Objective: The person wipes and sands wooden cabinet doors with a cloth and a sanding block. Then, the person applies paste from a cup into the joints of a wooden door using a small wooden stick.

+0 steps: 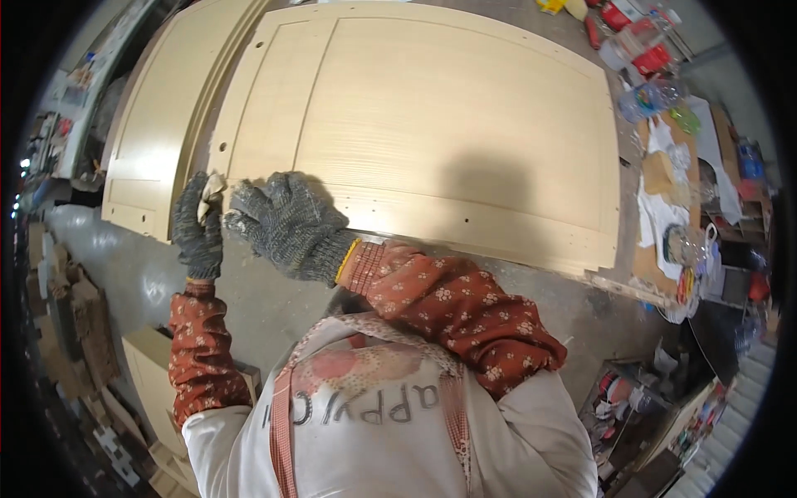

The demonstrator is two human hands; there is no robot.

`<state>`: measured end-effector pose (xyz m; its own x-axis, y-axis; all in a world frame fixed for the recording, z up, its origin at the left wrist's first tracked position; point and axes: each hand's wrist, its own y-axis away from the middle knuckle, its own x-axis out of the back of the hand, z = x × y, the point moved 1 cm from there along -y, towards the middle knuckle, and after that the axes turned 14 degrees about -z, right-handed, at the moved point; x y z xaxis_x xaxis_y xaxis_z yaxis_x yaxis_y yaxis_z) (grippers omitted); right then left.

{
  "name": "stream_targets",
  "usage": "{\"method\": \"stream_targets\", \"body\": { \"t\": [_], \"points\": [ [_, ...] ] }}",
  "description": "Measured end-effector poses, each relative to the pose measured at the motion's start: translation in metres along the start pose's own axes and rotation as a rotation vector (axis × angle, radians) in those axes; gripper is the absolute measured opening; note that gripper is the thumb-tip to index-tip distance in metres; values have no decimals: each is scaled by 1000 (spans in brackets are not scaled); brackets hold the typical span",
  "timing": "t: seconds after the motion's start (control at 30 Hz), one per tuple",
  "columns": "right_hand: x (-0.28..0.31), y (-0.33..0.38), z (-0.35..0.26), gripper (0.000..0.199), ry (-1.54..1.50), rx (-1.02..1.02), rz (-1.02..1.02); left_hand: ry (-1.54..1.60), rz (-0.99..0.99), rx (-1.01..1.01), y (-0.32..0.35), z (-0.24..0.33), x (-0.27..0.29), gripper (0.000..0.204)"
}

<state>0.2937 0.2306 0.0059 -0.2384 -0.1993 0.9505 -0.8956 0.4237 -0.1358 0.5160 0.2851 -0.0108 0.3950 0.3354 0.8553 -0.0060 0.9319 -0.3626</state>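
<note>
Door panel [432, 124] under gloved right hand [286, 220]

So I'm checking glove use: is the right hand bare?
No, the right hand wears a grey knit glove and rests on the edge of the pale wooden panel.
</note>
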Motion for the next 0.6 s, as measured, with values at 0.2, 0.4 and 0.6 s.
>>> {"method": "stream_targets", "body": {
  "t": [0.2,0.4,0.6],
  "points": [
    [29,81,53,30,140,22,236,15,82,57,6,-7,-11,34],
    [83,298,129,39,449,-532,-64,79,304,148,7,-11,-28,34],
    [89,330,128,51,423,-653,32,462,373,254,8,-12,-25,34]
  ]
}}
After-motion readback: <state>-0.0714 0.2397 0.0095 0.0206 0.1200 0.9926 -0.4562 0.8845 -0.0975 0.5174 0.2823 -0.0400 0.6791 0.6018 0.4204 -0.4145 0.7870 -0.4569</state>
